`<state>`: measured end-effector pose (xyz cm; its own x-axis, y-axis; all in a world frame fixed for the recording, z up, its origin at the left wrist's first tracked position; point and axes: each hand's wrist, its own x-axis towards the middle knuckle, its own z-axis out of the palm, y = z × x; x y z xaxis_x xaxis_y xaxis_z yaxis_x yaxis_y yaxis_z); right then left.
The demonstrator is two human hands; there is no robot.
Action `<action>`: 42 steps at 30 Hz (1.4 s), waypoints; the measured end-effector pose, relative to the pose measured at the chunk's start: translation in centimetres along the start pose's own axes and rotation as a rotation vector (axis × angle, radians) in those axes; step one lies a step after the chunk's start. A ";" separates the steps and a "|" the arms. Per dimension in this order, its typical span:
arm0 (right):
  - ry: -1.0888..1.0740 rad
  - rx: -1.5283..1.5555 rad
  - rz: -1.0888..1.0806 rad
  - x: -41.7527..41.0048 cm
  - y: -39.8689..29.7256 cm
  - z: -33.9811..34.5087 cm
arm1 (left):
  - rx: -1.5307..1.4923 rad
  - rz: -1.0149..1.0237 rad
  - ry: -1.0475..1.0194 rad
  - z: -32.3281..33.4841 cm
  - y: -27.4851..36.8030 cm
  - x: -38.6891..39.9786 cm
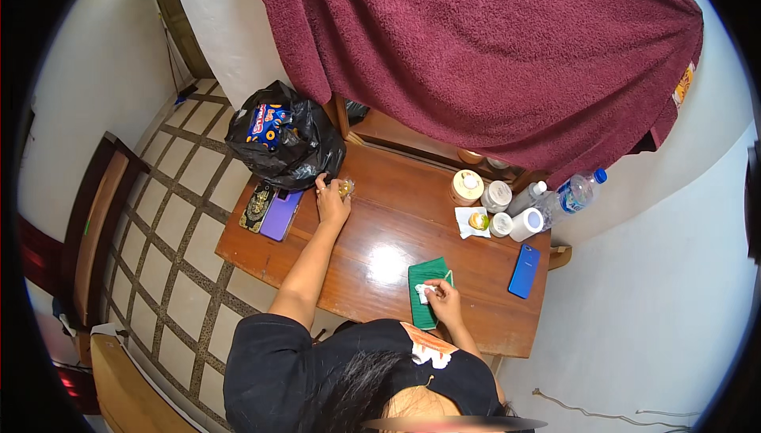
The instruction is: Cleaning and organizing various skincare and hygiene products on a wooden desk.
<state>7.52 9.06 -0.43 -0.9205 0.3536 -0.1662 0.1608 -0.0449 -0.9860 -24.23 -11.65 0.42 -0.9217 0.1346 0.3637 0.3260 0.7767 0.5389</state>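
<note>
My left hand (pixel 333 198) reaches to the far left part of the wooden table (pixel 380 213), its fingers at a small clear package with yellow bits (pixel 346 187); whether it grips the package cannot be made out. A black plastic bag (pixel 285 136) with a blue snack packet (pixel 269 126) on it stands just beyond. My right hand (pixel 443 299) holds a small crumpled white tissue (pixel 423 293) between thumb and fingers, over a green ribbed cloth (pixel 420 314) near the table's front edge.
Two phones or phone cases, one purple (pixel 279 216) and one black with gold (pixel 257 207), lie at the left. A blue phone (pixel 524 271), white-lidded jars (pixel 496 196), a plastic water bottle (pixel 571 198) and a small item on white paper (pixel 467 231) are at the right. A maroon towel (pixel 487 52) hangs behind.
</note>
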 end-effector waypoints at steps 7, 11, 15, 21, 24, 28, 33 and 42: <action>0.105 -0.164 -0.382 3.3 -5.9 -0.1 | -0.622 0.050 -0.330 0.0 2.9 -3.7; 0.170 -0.121 -0.411 4.7 -14.6 1.6 | -0.804 0.099 -0.376 -1.8 8.9 -8.5; 0.299 -0.168 -0.623 5.8 -16.6 2.9 | -0.752 0.340 -0.311 -4.0 13.9 -10.5; 0.295 -0.630 -0.851 4.4 -15.9 3.0 | -0.841 0.301 -0.342 -4.0 15.5 -11.6; 0.321 -0.738 -0.875 4.0 -15.5 2.5 | -0.777 0.360 -0.257 -4.4 15.9 -11.7; 0.241 -0.849 -0.782 3.1 -15.7 2.8 | -0.864 0.198 -0.412 -4.1 15.5 -12.3; 0.120 -0.874 -0.694 2.5 -15.3 3.2 | -0.791 0.359 -0.322 -5.2 15.8 -12.0; 0.103 -0.608 -0.696 2.0 -14.6 2.8 | -0.814 0.218 -0.355 -3.2 14.0 -12.4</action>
<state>2.32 7.79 13.59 -0.8481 0.1997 0.4908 -0.2301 0.6956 -0.6806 -7.60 -4.42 5.89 -0.7890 0.5133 0.3376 0.4236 0.0563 0.9041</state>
